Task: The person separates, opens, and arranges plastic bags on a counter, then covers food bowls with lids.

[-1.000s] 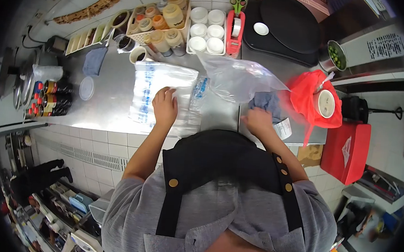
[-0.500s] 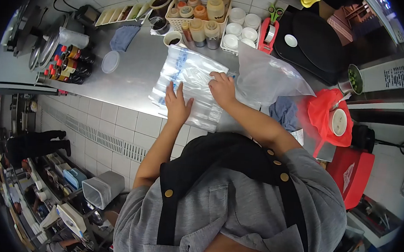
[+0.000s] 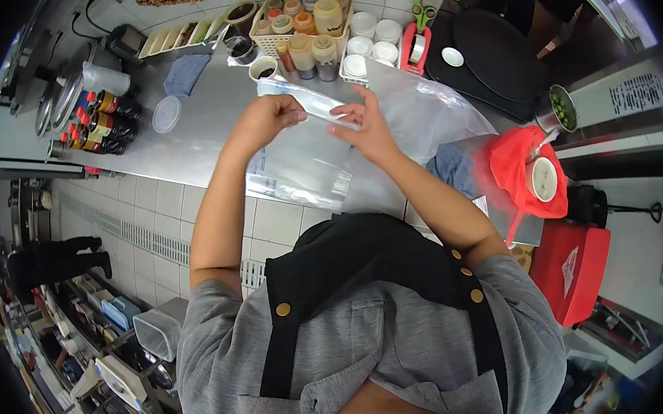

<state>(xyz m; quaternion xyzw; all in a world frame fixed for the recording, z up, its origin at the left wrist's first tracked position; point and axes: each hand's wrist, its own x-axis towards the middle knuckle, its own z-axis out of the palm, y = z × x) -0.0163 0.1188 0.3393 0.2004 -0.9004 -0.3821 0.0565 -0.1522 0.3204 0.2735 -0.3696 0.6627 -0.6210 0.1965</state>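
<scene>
Several red-capped bottles stand bunched at the far left of my feed, near the edge of the metal table. Moving right, I find a round lid lying flat, then a folded blue-grey cloth, with a long condiment tray behind it by the wall. Next comes a cup with something dark inside, just in front of a cream basket packed with sauce bottles.

Nearer the middle, I see the left hand with thumb and forefinger pinched together on the edge of a clear plastic bag. That bag is at the centre front of the table, its upper edge raised between the two hands and its blue-printed body spread below them. On its other side, the right hand has thumb and fingers apart, the forefinger lifted; from my view I cannot tell whether any fingertip touches the film.

Beyond that hand, small white cups sit in a tray, with a red tape dispenser beside them and green-handled scissors behind. A larger clear sheet spreads to the right of the hand, near a crumpled blue cloth. Farthest right on the table, I have a red bag bunched around a white tub.
</scene>
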